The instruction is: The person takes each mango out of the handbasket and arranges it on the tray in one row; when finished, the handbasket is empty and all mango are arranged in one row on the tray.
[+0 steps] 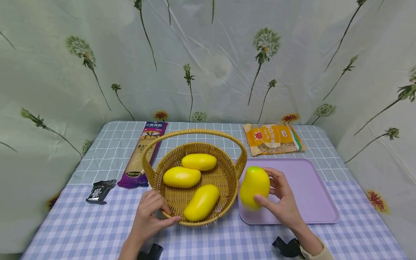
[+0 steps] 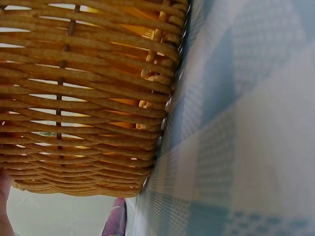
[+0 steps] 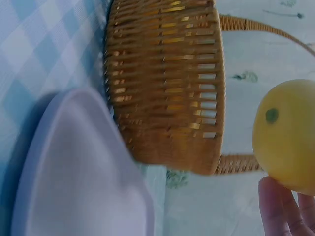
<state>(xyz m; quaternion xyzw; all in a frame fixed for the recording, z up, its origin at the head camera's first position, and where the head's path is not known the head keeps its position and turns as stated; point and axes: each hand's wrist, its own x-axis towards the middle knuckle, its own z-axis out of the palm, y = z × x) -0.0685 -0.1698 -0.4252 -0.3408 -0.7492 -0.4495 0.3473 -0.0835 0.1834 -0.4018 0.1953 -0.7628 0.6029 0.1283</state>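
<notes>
A yellow mango (image 1: 255, 187) with a greenish tip is gripped between the thumb and fingers of my right hand (image 1: 282, 196), above the left part of a lilac tray (image 1: 312, 195). In the right wrist view the mango (image 3: 288, 135) shows a small green spot, and the tray (image 3: 83, 172) lies below it. My left hand (image 1: 152, 213) pinches the near-left rim of a woven basket (image 1: 224, 213) with a tall arched handle. Inside the basket lie three more mangoes (image 1: 201, 203). The left wrist view is mostly filled by the basket's side (image 2: 83, 108).
Left of the basket lies a purple pasta packet (image 1: 139, 159), and a small black packet (image 1: 100, 191) is further left. An orange-and-yellow bag of grain (image 1: 274, 139) rests behind the tray. A checked cloth (image 1: 211, 242) covers the table, with a flower-printed curtain (image 1: 214, 72) behind.
</notes>
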